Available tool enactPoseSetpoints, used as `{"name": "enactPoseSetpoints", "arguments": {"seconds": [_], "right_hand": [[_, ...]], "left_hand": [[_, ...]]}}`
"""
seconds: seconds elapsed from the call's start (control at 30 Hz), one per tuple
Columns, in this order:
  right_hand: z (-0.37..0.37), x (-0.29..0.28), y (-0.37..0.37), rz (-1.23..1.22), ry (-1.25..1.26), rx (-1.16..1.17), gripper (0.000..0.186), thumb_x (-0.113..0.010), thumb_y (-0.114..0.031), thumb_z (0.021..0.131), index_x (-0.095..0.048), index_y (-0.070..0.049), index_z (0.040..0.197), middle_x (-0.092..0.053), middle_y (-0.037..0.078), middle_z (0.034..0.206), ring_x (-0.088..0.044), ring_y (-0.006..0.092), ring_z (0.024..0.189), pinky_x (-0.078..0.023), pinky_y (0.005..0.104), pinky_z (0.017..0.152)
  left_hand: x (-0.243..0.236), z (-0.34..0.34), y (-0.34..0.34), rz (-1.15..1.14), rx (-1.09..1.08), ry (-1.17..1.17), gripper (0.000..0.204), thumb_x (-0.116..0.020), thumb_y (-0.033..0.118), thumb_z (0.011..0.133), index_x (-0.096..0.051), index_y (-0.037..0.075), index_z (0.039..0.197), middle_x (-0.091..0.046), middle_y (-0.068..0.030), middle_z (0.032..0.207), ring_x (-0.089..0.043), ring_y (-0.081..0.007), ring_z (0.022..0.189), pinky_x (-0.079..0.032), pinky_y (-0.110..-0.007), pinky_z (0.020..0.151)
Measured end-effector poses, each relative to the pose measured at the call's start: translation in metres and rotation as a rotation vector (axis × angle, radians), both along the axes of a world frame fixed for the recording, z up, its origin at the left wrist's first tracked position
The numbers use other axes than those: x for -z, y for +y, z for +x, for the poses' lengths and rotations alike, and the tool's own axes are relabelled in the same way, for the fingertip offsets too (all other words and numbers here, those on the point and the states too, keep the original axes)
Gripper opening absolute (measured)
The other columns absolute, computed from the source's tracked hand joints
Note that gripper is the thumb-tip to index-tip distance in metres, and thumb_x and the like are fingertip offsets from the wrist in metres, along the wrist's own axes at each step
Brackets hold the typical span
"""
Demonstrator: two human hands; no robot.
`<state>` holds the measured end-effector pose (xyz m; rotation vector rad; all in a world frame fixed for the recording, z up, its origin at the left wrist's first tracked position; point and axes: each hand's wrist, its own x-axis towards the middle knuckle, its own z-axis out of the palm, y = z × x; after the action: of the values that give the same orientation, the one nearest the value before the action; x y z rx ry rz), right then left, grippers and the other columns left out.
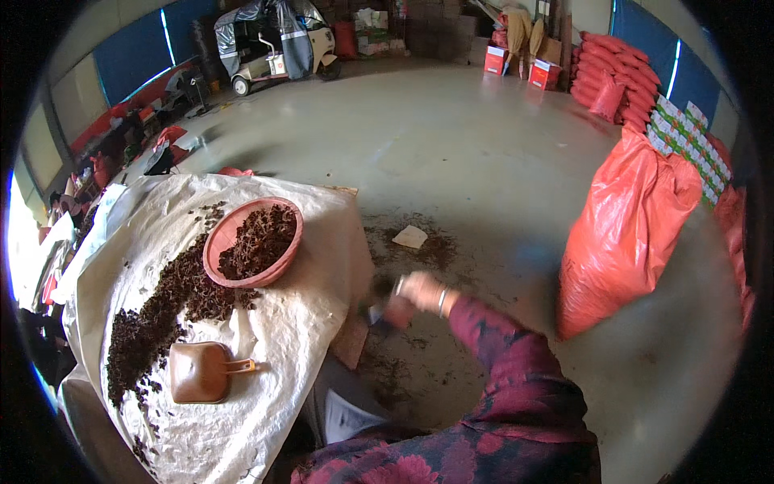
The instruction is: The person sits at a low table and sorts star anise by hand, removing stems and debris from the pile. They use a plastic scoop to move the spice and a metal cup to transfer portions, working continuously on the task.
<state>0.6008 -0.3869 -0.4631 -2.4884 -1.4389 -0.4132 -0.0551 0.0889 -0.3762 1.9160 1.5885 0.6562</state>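
My right hand (421, 292) reaches out beside the covered table's right edge, its fingers closed, with a bracelet at the wrist. Below the fingers is a blurred reddish-brown thing (393, 313); its kind cannot be made out. My left hand does not show. On the white sheet (274, 355) lies a long heap of dark, curled dried pieces (165, 302), looking like dried wood ear fungus. A pink plastic basin (256, 278), tilted on the heap, holds more of them. Nearer to me rests a brown square scoop (199, 373) with a short handle.
Dark debris and a pale scrap (410, 236) lie on the grey floor (451, 153). At right stands a large full orange-red sack (625, 234). Stacked red sacks (609, 68) and white-green cartons (681, 133) are behind it. A covered three-wheeler (278, 48) is parked far off.
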Motion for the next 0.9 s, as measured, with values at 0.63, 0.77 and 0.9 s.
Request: {"name": "enactPoseSetpoints", "arguments": {"seconds": [0.63, 0.77, 0.9], "right_hand": [[-0.216, 0.182, -0.208, -0.759, 1.291, 1.025, 0.041, -0.044, -0.014, 0.097, -0.064, -0.007, 0.132, -0.060, 0.016, 0.140, -0.062, 0.0350, 0.122, -0.052, 0.0493, 0.099], [-0.163, 0.138, -0.163, -0.803, 0.906, 0.895, 0.044, -0.037, -0.009, 0.099, -0.059, -0.004, 0.137, -0.056, 0.019, 0.144, -0.060, 0.0367, 0.125, -0.051, 0.0491, 0.101], [-0.096, 0.031, -0.103, 0.307, 0.823, 1.426, 0.063, -0.044, -0.056, 0.098, -0.062, -0.007, 0.134, -0.063, 0.027, 0.129, -0.060, 0.0424, 0.121, -0.047, 0.0506, 0.103]], "left_hand": [[-0.002, 0.024, 0.016, -0.038, -0.010, 0.063, 0.035, -0.060, 0.015, 0.094, -0.066, 0.002, 0.126, -0.069, -0.0154, 0.112, -0.065, -0.0272, 0.102, -0.051, -0.040, 0.091], [0.006, 0.015, 0.020, -0.042, -0.004, 0.054, 0.035, -0.060, 0.015, 0.094, -0.066, 0.002, 0.126, -0.069, -0.0156, 0.112, -0.065, -0.0273, 0.103, -0.051, -0.040, 0.091], [0.017, -0.010, 0.026, -0.043, -0.018, 0.038, 0.035, -0.060, 0.015, 0.094, -0.066, 0.002, 0.126, -0.069, -0.0157, 0.113, -0.065, -0.0274, 0.104, -0.051, -0.041, 0.092]]}}
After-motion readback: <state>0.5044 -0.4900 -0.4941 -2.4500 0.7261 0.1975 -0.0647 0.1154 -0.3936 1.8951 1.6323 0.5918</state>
